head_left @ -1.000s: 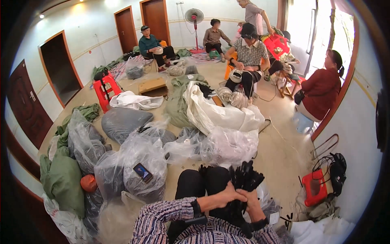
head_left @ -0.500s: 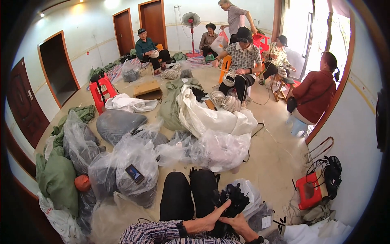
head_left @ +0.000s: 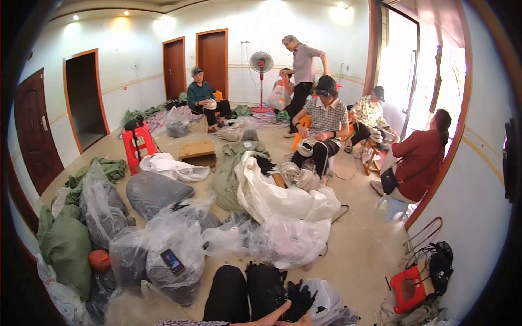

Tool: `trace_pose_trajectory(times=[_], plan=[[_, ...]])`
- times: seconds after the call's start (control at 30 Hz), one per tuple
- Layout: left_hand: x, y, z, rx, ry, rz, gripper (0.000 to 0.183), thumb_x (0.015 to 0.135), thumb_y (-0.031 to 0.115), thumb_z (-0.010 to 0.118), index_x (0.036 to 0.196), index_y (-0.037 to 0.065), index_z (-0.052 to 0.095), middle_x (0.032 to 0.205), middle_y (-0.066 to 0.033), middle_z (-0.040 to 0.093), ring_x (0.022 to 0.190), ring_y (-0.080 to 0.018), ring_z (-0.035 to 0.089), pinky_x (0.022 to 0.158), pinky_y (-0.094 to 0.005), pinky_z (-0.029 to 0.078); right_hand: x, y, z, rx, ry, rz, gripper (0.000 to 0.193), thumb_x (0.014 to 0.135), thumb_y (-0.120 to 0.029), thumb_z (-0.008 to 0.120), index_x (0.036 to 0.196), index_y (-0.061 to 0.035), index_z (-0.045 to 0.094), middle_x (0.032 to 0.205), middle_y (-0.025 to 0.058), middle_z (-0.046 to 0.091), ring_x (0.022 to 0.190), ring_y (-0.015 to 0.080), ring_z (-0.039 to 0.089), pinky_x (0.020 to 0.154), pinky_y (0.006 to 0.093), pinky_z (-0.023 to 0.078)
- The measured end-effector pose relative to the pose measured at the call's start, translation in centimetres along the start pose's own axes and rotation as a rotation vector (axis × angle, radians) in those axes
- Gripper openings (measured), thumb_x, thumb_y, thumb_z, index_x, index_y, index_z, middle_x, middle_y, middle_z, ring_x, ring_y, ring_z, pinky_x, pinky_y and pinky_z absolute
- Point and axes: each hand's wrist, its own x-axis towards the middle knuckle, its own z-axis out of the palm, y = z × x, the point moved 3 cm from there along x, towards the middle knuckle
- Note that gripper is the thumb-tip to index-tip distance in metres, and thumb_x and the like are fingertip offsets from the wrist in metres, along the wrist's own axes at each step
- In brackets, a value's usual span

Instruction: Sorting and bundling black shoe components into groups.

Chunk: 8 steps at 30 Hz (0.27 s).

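Observation:
At the lower edge, my left hand (head_left: 276,314) is closed on a bundle of black gloves (head_left: 299,300), its thumb lying along the fabric. Only a small part of my right hand (head_left: 298,321) shows; it grips the lower end of the same bundle. The glove fingers splay upward, over my right thigh. More black glove-like pieces (head_left: 265,268) rest by my right knee. A clear plastic bag (head_left: 324,298) lies just right of the bundle. My remaining fingers are hidden by the gloves and the frame edge.
Clear bags of dark goods (head_left: 176,255) lie ahead and left, a phone (head_left: 172,262) on one. A white sack (head_left: 285,195) spreads ahead. At right stands a red stool (head_left: 409,290). Several people sit farther back; one person (head_left: 307,68) stands near a fan (head_left: 261,62).
My view has tilted up, so my hands and the black gloves sit lower in the picture. The standing person now holds the bag lower and farther left. The seated person at the doorway has turned slightly.

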Motion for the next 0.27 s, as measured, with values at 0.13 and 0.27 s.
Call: trace_pose_trajectory(times=[0.13,0.27], plan=[[0.9,0.2,-1.7,-0.011,-0.057,-0.103,0.059,0.082,0.052,0.051,0.116,0.005,0.052,0.112,-0.0122,0.056,0.101,-0.0258,0.052,0.088,-0.0362,0.042,-1.8,0.6,-1.2,0.001,0.021,0.075,0.077,0.06,0.006,0.071,0.127,-0.0029,0.033,0.113,0.0084,0.051,0.101,0.021,0.052,0.088,0.0336,0.043],[3.2,0.7,-4.1,0.195,0.173,-0.06,0.08,0.074,0.057,0.059,0.132,0.009,0.033,0.131,-0.0042,0.038,0.117,-0.018,0.037,0.098,-0.0338,0.031,-3.2,1.7,-0.5,0.025,0.022,0.152,0.078,0.06,0.007,0.071,0.127,-0.003,0.032,0.115,0.0083,0.051,0.101,0.0212,0.052,0.088,0.0337,0.043]])
